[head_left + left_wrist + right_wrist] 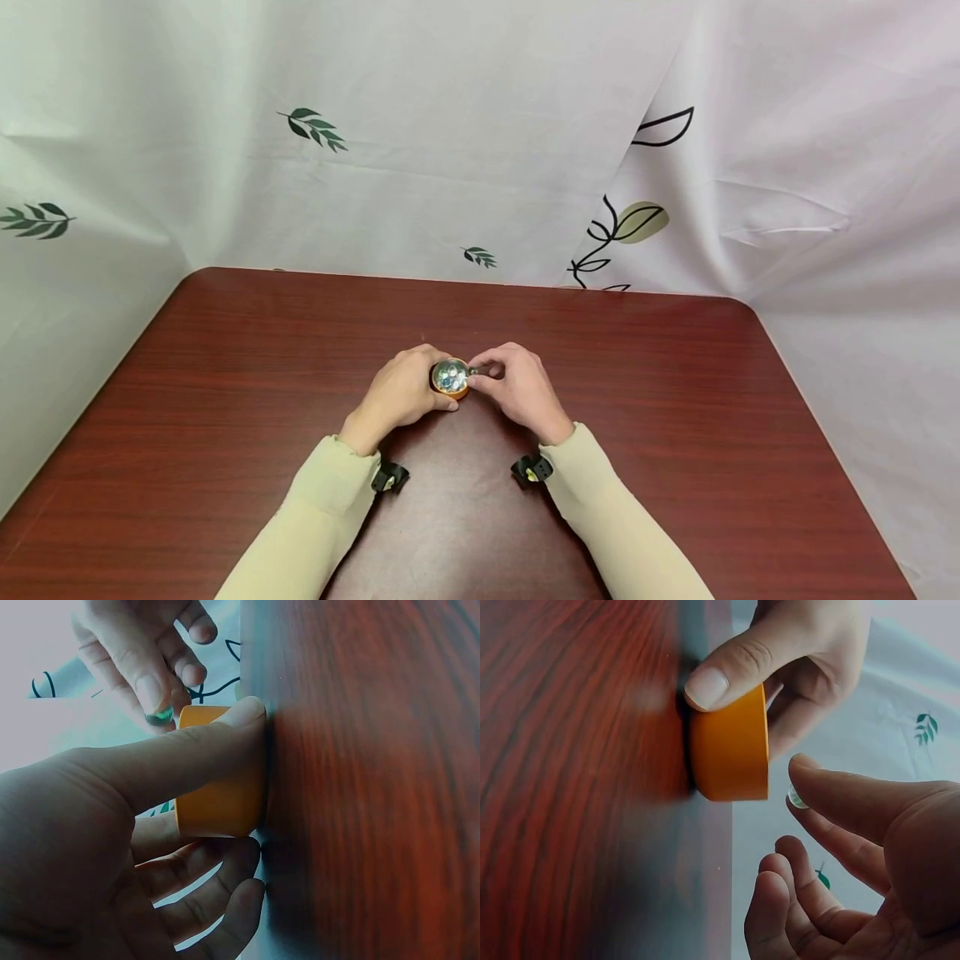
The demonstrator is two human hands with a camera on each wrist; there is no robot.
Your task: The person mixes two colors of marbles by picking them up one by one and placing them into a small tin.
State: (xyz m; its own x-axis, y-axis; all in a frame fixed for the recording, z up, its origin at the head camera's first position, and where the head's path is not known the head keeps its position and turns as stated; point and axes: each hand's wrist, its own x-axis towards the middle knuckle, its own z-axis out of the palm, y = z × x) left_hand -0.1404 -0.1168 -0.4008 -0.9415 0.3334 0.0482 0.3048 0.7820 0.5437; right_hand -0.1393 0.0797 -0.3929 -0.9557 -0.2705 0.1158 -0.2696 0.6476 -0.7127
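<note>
A small round orange container (459,396) stands upright on the table, with several shiny glass marbles (450,376) inside. My left hand (403,386) holds it from the left, thumb along the near side and fingers around the far side. The container's smooth orange wall (219,796) shows under that thumb in the left wrist view. At the right rim, my right hand (522,389) pinches a clear glass marble (796,797) with green in it between thumb and index finger. In the right wrist view, this marble is just above the rim level, apart from the container (733,754).
The reddish-brown wooden table (637,375) has rounded far corners. White cloth (450,167) with leaf prints hangs behind it and along both sides. A black strap device (390,477) sits at the left wrist, and another wrist device (531,471) at the right.
</note>
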